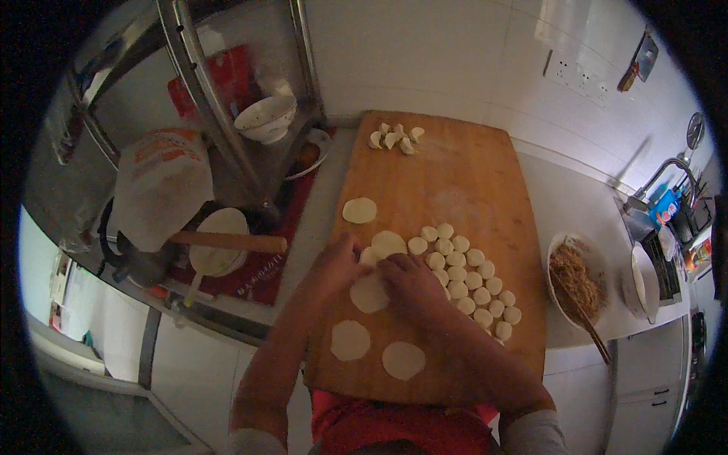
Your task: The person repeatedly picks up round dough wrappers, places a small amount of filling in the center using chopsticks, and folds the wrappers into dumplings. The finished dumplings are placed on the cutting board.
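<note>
On a wooden board point(449, 182), my left hand point(339, 259) reaches in beside a small pale piece of dough point(368, 256). My right hand point(414, 281) is bent over the same spot from the other side, its fingertips hidden. A round dough wrapper point(368, 294) lies under and beside the right fingers, and another wrapper point(389, 243) lies just beyond them. More flat wrappers are spread around, one farther off point(359, 210) and two nearer me point(350, 340) point(404, 360). Small dough pieces point(456, 273) cover the board right of my right hand.
Several folded dumplings point(392, 139) sit at the board's far end. A bowl of filling point(574, 284) with chopsticks point(591, 335) stands to the right, near a white basin point(644, 284). Leftward, a rolling pin point(230, 241) rests across a white ladle-like vessel point(216, 264), beside a plastic bag point(162, 187).
</note>
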Tool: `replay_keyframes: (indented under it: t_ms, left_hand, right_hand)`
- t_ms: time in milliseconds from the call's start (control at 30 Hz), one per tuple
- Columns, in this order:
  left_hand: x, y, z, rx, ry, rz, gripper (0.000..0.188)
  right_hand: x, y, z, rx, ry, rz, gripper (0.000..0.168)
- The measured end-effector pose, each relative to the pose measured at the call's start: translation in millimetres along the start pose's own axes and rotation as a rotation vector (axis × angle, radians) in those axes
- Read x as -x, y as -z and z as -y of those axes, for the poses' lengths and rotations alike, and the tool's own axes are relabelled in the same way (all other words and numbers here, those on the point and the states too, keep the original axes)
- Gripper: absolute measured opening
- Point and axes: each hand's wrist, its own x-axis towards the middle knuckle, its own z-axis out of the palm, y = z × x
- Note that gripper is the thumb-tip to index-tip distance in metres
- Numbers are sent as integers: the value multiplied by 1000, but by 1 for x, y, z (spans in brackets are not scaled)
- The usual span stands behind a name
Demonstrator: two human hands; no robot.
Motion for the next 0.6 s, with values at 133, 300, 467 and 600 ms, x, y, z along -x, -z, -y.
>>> replay_keyframes:
  t_ms: [133, 300, 467, 600]
  left_hand:
    - [2, 8, -5, 120, 28, 79, 27]
    - [11, -2, -4, 270, -14, -115, 27]
    - [21, 5, -12, 459, 35, -60, 28]
    - [28, 11, -10, 642, 147, 45, 26]
  right_hand:
    - [5, 5, 0, -70, 5, -41, 30]
    - [4, -1, 2, -379, -154, -64, 29]
    - [-1, -1, 10, -74, 91, -22, 32]
    - [0, -4, 16, -238, -41, -144, 30]
